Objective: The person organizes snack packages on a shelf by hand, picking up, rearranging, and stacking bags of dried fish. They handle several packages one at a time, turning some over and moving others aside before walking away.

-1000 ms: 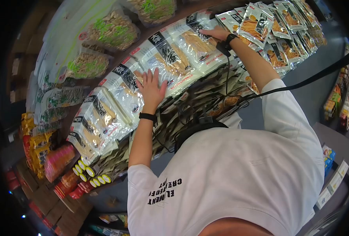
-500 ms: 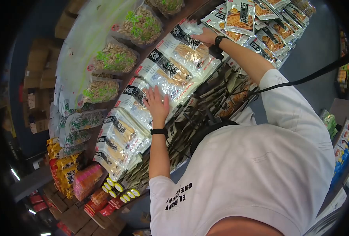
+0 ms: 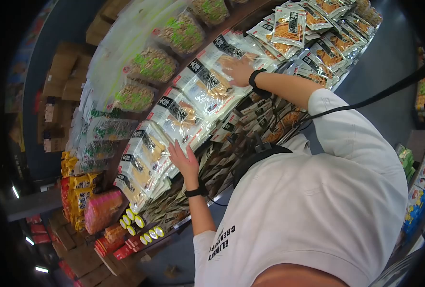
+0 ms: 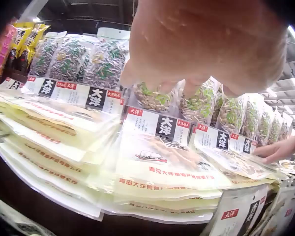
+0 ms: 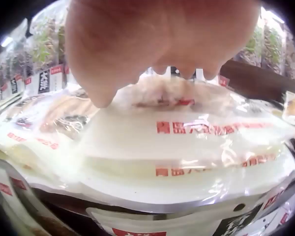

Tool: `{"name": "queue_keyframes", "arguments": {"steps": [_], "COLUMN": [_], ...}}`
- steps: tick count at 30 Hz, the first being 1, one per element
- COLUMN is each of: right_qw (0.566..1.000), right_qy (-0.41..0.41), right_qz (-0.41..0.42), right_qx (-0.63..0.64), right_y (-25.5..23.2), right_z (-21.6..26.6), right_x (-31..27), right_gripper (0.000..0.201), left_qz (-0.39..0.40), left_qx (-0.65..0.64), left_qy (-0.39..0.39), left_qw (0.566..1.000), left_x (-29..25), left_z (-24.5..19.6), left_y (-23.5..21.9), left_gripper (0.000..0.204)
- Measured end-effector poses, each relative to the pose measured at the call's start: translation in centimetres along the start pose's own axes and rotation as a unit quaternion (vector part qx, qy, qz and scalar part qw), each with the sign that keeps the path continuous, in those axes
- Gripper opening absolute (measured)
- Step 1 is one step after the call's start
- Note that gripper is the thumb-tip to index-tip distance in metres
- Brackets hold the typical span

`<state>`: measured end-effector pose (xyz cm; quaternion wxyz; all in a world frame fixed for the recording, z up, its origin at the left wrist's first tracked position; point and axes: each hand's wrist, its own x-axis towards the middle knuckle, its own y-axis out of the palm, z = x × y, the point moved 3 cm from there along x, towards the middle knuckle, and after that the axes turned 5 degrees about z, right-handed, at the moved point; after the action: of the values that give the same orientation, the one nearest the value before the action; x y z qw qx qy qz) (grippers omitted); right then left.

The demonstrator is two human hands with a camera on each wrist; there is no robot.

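Note:
Flat, glossy packets of pale dried food [image 3: 181,112] with black label blocks lie in a row of stacks along the shelf. My left hand [image 3: 186,163], fingers straight and spread, is at the front edge of the stacks toward the left. In the left wrist view its palm [image 4: 201,44] looms above a packet stack [image 4: 162,169] with red print. My right hand [image 3: 241,71] is spread flat over a stack farther right. The right wrist view has its fingertips at the top packet [image 5: 196,147], whose film catches the light. Neither hand grips anything.
Clear bags of nuts or seeds with green print [image 3: 152,64] stand behind the stacks. Silver packets [image 3: 289,28] pile up at the far right, and more packets [image 3: 226,126] hang below the front edge. Yellow-capped containers [image 3: 131,215] and yellow bags [image 3: 80,196] sit at the left end.
My left hand has slid from the middle of the stacks to their front edge. My right hand has come from the back of its stack toward the front. The head view has shifted.

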<state>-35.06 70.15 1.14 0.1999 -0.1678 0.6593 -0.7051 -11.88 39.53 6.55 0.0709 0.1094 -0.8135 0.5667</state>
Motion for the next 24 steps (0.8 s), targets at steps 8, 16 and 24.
{"name": "queue_keyframes", "arguments": {"steps": [8, 16, 24], "right_qw": [0.991, 0.926, 0.215], "right_qy": [0.108, 0.064, 0.250], "right_qz": [0.081, -0.213, -0.371], "right_qx": [0.001, 0.306, 0.868], "right_y": [0.8, -2.2, -1.8], "right_z": [0.4, -7.3, -19.0], "right_x": [1.7, -4.0, -29.6], "right_gripper": [0.058, 0.059, 0.054], "left_qz": [-0.026, -0.027, 0.014], "left_qx": [0.013, -0.036, -0.134], "left_qy": [-0.098, -0.103, -0.133], "left_qw": [0.995, 0.994, 0.982], "left_x": [-8.3, -11.4, -11.3], "left_z": [0.8, 1.9, 0.4], "left_y": [-2.7, -0.5, 0.5], "left_gripper": [0.046, 0.044, 0.044]}}
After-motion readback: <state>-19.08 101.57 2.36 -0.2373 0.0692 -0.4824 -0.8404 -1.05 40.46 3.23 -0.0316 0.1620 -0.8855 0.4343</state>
